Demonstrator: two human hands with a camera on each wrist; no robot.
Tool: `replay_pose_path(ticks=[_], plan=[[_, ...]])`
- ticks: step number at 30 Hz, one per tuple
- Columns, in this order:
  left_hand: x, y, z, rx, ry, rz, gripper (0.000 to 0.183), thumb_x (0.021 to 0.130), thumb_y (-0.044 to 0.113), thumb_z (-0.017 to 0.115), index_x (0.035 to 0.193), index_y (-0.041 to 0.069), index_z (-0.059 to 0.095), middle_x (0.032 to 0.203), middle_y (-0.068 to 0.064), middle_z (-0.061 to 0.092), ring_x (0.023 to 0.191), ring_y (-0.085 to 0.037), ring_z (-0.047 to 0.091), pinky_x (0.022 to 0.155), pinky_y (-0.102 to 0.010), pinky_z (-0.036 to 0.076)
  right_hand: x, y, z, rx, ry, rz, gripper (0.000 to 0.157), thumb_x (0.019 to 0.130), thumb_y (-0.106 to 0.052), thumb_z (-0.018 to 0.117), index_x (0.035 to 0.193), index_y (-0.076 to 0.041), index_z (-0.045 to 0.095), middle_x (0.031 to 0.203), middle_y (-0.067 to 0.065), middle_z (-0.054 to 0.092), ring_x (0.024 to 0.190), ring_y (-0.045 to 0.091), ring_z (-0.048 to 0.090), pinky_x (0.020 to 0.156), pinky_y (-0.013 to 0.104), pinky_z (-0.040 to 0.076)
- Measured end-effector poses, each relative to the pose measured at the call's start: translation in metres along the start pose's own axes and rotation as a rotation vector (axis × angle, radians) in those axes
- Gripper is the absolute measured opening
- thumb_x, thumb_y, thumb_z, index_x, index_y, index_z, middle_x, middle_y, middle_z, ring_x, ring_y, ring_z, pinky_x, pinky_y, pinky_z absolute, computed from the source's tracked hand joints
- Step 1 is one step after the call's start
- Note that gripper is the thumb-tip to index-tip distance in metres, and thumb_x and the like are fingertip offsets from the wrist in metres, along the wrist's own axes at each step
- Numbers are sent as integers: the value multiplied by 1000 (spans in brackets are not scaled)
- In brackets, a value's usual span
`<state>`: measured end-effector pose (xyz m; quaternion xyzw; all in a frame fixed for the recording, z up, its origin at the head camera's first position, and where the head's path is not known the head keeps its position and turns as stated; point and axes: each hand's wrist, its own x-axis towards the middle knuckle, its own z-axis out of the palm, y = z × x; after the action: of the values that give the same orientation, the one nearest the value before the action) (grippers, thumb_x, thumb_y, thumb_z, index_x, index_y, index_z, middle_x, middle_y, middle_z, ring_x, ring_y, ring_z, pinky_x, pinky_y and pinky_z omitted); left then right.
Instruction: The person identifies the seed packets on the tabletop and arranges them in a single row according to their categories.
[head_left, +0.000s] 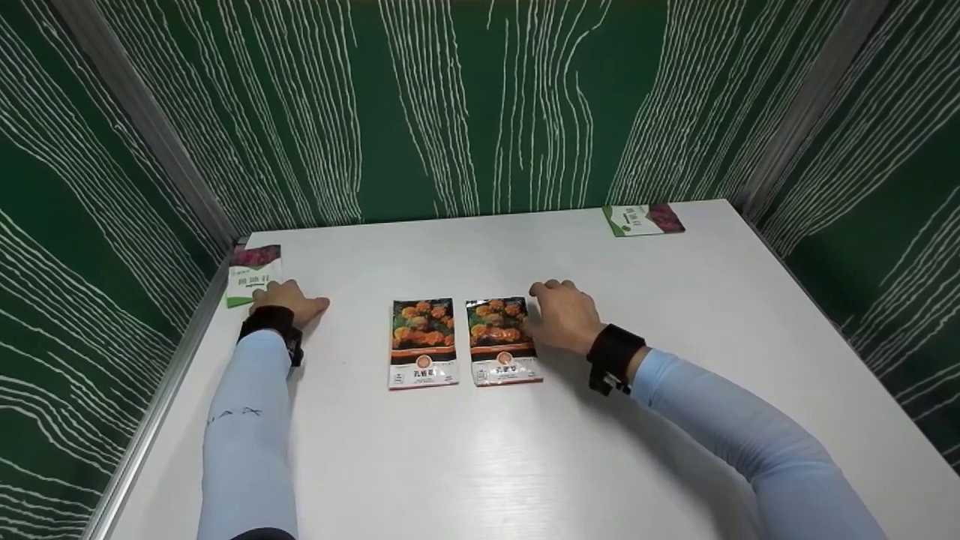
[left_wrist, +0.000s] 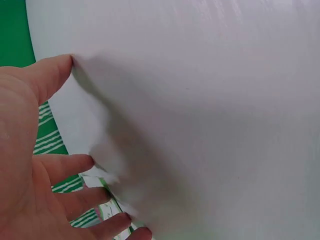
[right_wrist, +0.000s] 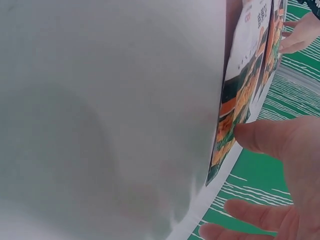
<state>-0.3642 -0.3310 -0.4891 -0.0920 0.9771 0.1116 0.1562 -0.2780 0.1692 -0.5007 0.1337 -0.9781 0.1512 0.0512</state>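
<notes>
Two seed packets with orange flowers lie side by side on the white table, a left one (head_left: 423,343) and a right one (head_left: 504,367). My right hand (head_left: 566,319) is at the right edge of the right packet. In the right wrist view its thumb (right_wrist: 265,137) overlaps the packet's flower picture, and the fingers are apart from the thumb. At the far left, my left hand (head_left: 289,304) has its fingertips at the near end of a green-and-white packet (head_left: 251,279) with pink flowers. The left thumb (left_wrist: 52,72) points away from the fingers, toward the table surface.
Another green-and-white packet (head_left: 634,220) lies at the table's back right edge. Green panels (head_left: 510,112) with white wavy lines stand behind and on both sides of the white table (head_left: 450,465). A metal frame strip (head_left: 161,375) runs along its left edge.
</notes>
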Motion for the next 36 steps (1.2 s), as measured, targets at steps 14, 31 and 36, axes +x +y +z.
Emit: replay_pose_path(ticks=[14,31,36], plan=[[12,-13,2,-290,371,-209,94,108,51,62,173,-6,26,168,-46,25,155,-59,30,124,-73,43,-3,8,-3,-34,-14,34,63,97,-43,86,142,-2,70,133,25,77,119,46,73,91,64,65],[21,-30,10,-194,205,-339,78,118,49,37,172,-6,28,162,-50,38,152,-60,38,120,-71,42,-10,18,-7,25,-15,85,77,105,-66,64,149,-3,66,145,27,72,131,50,70,99,69,62],[29,-39,3,-209,194,-353,87,112,47,55,174,-6,23,165,-48,38,154,-60,40,120,-70,47,-4,15,-4,52,-18,86,80,105,-69,62,151,-3,65,146,27,72,132,51,69,100,68,61]])
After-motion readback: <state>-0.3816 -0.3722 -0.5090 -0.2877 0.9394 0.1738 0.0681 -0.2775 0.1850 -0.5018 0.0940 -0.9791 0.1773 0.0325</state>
